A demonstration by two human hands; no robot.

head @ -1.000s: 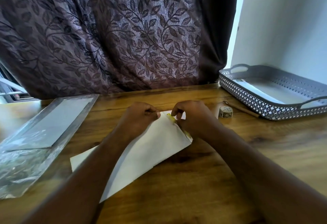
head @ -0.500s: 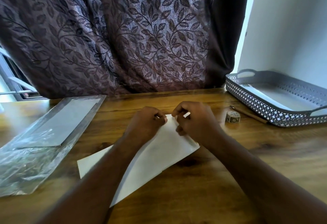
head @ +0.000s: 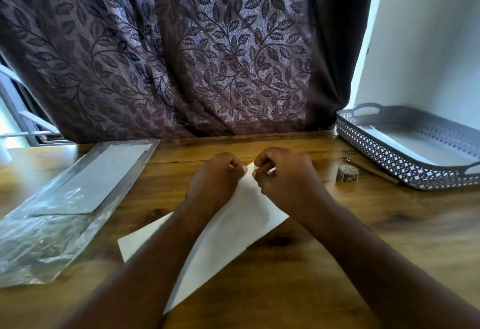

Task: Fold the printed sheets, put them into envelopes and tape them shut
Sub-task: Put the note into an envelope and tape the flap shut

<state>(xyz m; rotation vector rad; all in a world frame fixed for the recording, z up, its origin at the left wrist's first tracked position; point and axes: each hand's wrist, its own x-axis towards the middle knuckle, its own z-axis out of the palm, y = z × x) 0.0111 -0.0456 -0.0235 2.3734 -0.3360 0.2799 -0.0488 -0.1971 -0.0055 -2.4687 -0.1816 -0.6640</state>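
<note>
A white paper envelope (head: 228, 227) lies flat and slantwise on the brown wood-grain table (head: 298, 276), its far corner pointing toward the leaf-patterned purple curtain (head: 181, 55) and its near corner reaching down toward the bottom of the view. Both hands work at that far corner: the left hand (head: 215, 180) rests curled on the paper with its fingertips pinched together at the corner's left side, and the right hand (head: 283, 175) is curled likewise, its fingers closed on the corner's edge from the right; what lies under the fingertips is hidden. The two forearms cross over the envelope's long edges. To the left, well apart from the envelope, a clear plastic packet of white sheets (head: 70, 204) lies near the table's left edge. To the right, a small patterned tape roll (head: 347, 173) stands just beside a thin brown stick (head: 371, 170), which lies along the near wall of a grey perforated plastic tray with handles (head: 389, 157). Bare table stretches between the right hand and the tape roll, and across the near right.
</note>
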